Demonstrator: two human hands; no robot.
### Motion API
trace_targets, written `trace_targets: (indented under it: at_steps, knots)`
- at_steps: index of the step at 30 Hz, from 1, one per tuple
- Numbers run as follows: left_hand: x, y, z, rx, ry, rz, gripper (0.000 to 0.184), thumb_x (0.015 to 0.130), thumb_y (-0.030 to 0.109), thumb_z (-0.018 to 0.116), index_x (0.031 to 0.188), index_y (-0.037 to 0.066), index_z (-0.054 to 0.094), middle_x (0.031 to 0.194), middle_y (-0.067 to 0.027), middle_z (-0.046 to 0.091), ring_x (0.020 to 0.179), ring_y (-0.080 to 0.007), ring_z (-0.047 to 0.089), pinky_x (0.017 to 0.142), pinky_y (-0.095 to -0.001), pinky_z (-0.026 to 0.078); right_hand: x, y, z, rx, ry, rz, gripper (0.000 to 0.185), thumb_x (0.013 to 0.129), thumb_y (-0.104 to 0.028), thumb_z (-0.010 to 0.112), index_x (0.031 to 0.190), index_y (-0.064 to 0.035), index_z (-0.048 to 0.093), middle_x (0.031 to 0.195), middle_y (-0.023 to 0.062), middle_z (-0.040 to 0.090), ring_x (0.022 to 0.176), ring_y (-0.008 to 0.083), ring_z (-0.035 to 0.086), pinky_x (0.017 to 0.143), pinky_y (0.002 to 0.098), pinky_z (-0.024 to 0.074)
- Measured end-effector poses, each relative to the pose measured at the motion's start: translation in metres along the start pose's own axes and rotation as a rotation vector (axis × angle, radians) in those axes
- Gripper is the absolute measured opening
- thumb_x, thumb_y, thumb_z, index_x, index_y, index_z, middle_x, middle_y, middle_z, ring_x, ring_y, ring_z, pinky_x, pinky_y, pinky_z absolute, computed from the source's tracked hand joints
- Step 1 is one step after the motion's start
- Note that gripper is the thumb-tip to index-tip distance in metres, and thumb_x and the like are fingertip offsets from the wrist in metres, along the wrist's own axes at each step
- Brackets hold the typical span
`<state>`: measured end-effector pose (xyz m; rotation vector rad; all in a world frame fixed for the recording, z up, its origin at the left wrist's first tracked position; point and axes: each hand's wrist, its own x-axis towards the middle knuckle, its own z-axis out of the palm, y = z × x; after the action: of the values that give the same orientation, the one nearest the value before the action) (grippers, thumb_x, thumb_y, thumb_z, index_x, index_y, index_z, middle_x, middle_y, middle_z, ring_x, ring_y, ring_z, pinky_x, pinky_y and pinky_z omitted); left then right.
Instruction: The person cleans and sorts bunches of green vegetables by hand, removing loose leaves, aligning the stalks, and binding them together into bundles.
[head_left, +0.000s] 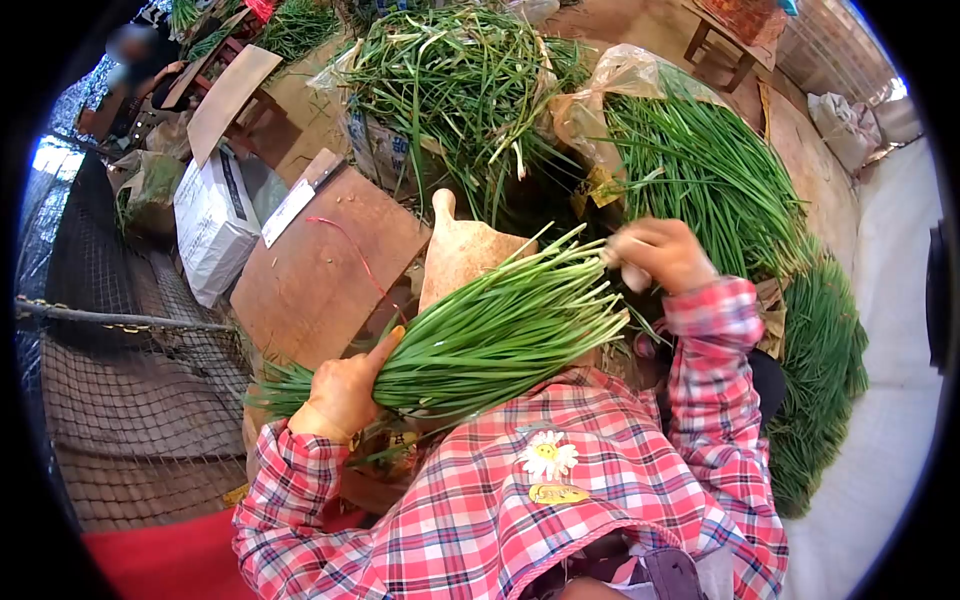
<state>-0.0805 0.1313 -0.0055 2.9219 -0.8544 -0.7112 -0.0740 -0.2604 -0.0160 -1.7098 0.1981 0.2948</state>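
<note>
A thick bunch of long green stalks [490,345] lies across my lap, its pale ends to the right and its leafy tips to the left. My left hand [345,390] is wrapped round the leafy part, thumb on top. At the pale ends, my right hand [660,255] is raised with its fingers curled together; it is slightly blurred, and what it pinches, if anything, is too small to name. Just beyond the bunch is a light wooden piece with a rounded knob [465,250].
A cleaver [290,210] rests on a brown board [325,265], with a red string. Behind is a heap of loose stalks [450,90]. Neater stalks [700,170] lie to the right, above another green pile [820,370]. A person [135,60] is at the far upper left.
</note>
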Motion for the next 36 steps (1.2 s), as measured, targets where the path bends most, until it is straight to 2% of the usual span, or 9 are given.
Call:
trace_targets:
  at_steps: [1, 9, 12, 16, 23, 31, 33, 34, 36]
  knots:
    - [0.001, -0.001, 0.0, 0.002, 0.003, 0.003, 0.082, 0.064, 0.009, 0.064, 0.137, 0.021, 0.03, 0.073, -0.0145, 0.061, 0.068, -0.0333, 0.061, 0.061, -0.0425, 0.048, 0.012, 0.01, 0.019, -0.289, 0.226, -0.093, 0.021, 0.079, -0.026, 0.066, 0.079, -0.0052, 0.068, 0.059, 0.0063, 0.06, 0.053, 0.0095, 0.057, 0.052, 0.0253, 0.0449]
    - [-0.008, 0.017, -0.01, 0.226, 0.07, 0.003, 0.086, 0.061, 0.005, 0.063, 0.139, 0.013, 0.027, 0.071, -0.0119, 0.058, 0.063, -0.029, 0.06, 0.056, -0.0392, 0.047, 0.048, 0.005, 0.109, -1.014, -0.202, 0.061, 0.055, 0.076, -0.059, 0.054, 0.087, -0.0069, 0.069, 0.083, 0.0143, 0.065, 0.079, 0.029, 0.063, 0.071, 0.0393, 0.0481]
    - [-0.01, 0.023, -0.019, 0.273, 0.149, 0.077, 0.088, 0.059, 0.004, 0.062, 0.139, 0.011, 0.027, 0.073, -0.011, 0.057, 0.063, -0.0275, 0.059, 0.054, -0.0372, 0.046, 0.055, 0.018, 0.115, -0.864, -0.196, 0.052, 0.056, 0.076, -0.059, 0.054, 0.087, -0.0064, 0.068, 0.079, 0.0133, 0.065, 0.076, 0.0263, 0.064, 0.07, 0.0389, 0.0483]
    - [-0.009, 0.025, -0.02, 0.309, 0.125, 0.046, 0.089, 0.058, 0.004, 0.063, 0.139, 0.013, 0.026, 0.074, -0.0113, 0.056, 0.063, -0.0283, 0.058, 0.055, -0.0377, 0.047, 0.051, 0.03, 0.112, 0.18, -0.295, 0.102, 0.018, 0.078, -0.018, 0.065, 0.083, -0.0013, 0.064, 0.069, 0.005, 0.063, 0.058, 0.01, 0.058, 0.051, 0.0209, 0.045]
    - [-0.005, 0.017, -0.013, 0.182, 0.041, -0.027, 0.088, 0.06, 0.005, 0.063, 0.139, 0.018, 0.027, 0.077, -0.0124, 0.057, 0.064, -0.0312, 0.059, 0.057, -0.0404, 0.048, 0.023, 0.047, 0.054, 1.132, -0.143, 0.04, 0.021, 0.079, -0.022, 0.067, 0.088, -0.0043, 0.059, 0.063, 0.0, 0.056, 0.053, 0.0103, 0.052, 0.05, 0.027, 0.0472]
    - [-0.001, 0.007, -0.001, 0.131, 0.025, -0.023, 0.085, 0.062, 0.007, 0.064, 0.138, 0.025, 0.03, 0.073, -0.0121, 0.058, 0.064, -0.0324, 0.06, 0.057, -0.0421, 0.048, 0.012, 0.051, -0.053, 1.476, -0.049, -0.499, 0.005, 0.085, -0.014, 0.059, 0.088, -0.0102, 0.059, 0.069, 0.0008, 0.062, 0.063, 0.0105, 0.059, 0.06, 0.03, 0.0496]
    - [-0.001, 0.007, -0.001, 0.096, 0.088, 0.001, 0.082, 0.064, 0.007, 0.064, 0.137, 0.025, 0.032, 0.073, -0.0118, 0.058, 0.063, -0.0327, 0.06, 0.057, -0.0421, 0.048, 0.008, 0.037, -0.066, 0.611, 0.41, -0.19, 0.012, 0.082, -0.007, 0.059, 0.094, -0.0091, 0.061, 0.079, 0.0045, 0.064, 0.068, 0.0104, 0.059, 0.065, 0.0298, 0.0504]
    - [-0.001, 0.007, -0.001, 0.101, 0.09, 0.007, 0.082, 0.064, 0.007, 0.064, 0.137, 0.025, 0.032, 0.073, -0.0118, 0.058, 0.063, -0.0327, 0.06, 0.057, -0.0421, 0.048, 0.021, 0.04, -0.055, -0.111, 0.343, 0.037, 0.026, 0.078, -0.004, 0.06, 0.104, -0.0085, 0.062, 0.098, 0.0075, 0.063, 0.075, 0.0122, 0.06, 0.069, 0.0275, 0.0508]
    - [0.003, 0.007, -0.002, 0.104, 0.086, 0.001, 0.08, 0.065, 0.008, 0.064, 0.136, 0.024, 0.033, 0.073, -0.0119, 0.058, 0.063, -0.0329, 0.06, 0.057, -0.0418, 0.048, 0.026, 0.072, -0.036, -0.729, 0.141, -0.121, 0.053, 0.077, -0.018, 0.067, 0.126, -0.0113, 0.048, 0.126, 0.0119, 0.051, 0.112, 0.0215, 0.052, 0.096, 0.032, 0.041]
